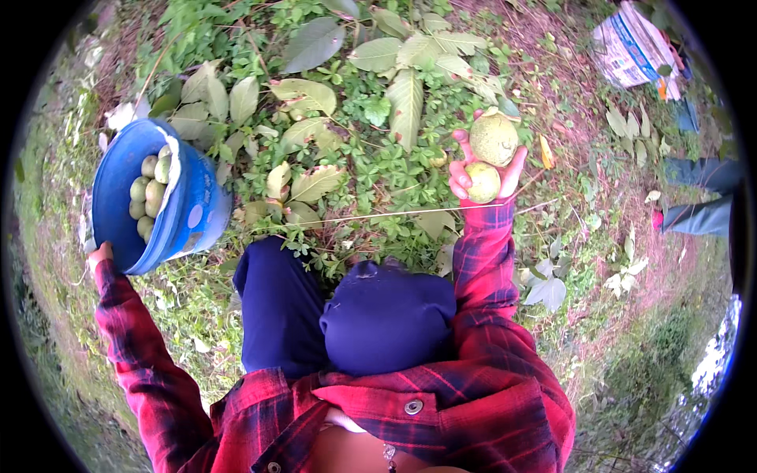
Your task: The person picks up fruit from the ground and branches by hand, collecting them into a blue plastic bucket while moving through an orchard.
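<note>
Outdoors on weedy ground (603,335), thick with low green plants through the middle and strewn with dry brown litter toward the upper right. At far left, grips the near rim of a blue bucket (197,201) with the left hand (100,255); cannot tell how far over the edge the fingers reach. Keeps the bucket's round mouth uncovered, with a pale, ragged strip along its right edge. Inside, mostly toward the right wall, shows a cluster of green fruits (154,193), rounded and dull, some with brownish tints. Just right of the bucket, passes into large leaves (406,102), some browned, spread up to the top border. Fills the lower middle with knees in dark blue trousers (386,323), and just above them stretches a thin dry stem (394,212) across to the right wrist. Right of centre, well apart from the bucket, with open room above the plants between, cradles an upper fruit (494,139) and a lower fruit (482,182) in the right hand (507,183), with fingers curled around both. Looks pale green and speckled above, smaller and yellower below. Farther right, near a yellow leaf (546,152), opens onto sparser growth, reaching a white-and-blue container (631,47) at upper right and another person's blue trouser legs (702,222) by the border.
</note>
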`<state>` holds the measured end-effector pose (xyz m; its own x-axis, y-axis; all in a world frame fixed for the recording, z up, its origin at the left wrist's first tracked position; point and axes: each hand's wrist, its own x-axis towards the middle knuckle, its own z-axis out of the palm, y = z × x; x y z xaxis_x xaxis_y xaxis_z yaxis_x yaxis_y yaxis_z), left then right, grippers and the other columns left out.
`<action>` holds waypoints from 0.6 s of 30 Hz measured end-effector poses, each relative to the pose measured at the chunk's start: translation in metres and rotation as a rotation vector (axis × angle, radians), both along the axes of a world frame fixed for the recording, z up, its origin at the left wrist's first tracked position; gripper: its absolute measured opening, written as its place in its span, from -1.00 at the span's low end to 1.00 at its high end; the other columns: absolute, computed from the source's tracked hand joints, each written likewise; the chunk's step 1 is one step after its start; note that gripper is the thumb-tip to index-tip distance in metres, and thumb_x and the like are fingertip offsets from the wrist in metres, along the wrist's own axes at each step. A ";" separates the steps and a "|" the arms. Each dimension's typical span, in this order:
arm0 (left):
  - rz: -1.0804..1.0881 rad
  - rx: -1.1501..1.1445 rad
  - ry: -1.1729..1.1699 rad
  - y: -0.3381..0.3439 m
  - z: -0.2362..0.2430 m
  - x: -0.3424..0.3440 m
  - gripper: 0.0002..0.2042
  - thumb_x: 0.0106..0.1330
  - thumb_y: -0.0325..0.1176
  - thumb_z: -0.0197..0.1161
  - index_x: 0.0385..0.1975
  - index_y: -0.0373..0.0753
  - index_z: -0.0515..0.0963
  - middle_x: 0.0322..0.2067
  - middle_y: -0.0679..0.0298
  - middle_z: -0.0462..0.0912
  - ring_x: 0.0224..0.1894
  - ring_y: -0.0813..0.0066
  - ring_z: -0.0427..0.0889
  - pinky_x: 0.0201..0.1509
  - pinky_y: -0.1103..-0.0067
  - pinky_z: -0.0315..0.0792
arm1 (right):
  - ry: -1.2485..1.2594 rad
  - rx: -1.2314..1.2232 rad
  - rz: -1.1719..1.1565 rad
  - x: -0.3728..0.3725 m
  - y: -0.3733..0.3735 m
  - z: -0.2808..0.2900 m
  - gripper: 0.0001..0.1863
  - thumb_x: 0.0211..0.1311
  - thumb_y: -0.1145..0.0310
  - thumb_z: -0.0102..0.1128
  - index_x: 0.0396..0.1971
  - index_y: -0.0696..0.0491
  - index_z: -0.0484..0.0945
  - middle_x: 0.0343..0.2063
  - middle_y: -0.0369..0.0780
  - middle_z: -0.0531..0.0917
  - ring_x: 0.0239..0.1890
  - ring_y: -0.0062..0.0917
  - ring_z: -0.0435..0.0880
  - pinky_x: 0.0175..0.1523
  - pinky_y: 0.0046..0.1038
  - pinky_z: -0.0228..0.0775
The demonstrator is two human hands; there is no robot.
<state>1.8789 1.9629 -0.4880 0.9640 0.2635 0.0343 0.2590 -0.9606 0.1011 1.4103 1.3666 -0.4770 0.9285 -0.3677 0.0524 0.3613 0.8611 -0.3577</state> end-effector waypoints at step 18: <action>0.038 -0.005 -0.063 -0.010 -0.003 -0.064 -0.56 -0.21 -0.14 0.05 -0.46 -0.44 0.43 -0.45 -0.09 0.45 -0.33 0.13 0.46 -0.21 0.44 0.30 | 0.492 -1.450 -0.559 0.199 0.076 -0.037 -0.84 -0.14 0.56 -0.05 -0.50 0.03 0.45 -0.58 -0.25 0.48 -0.50 -0.54 0.44 -0.36 -0.63 0.27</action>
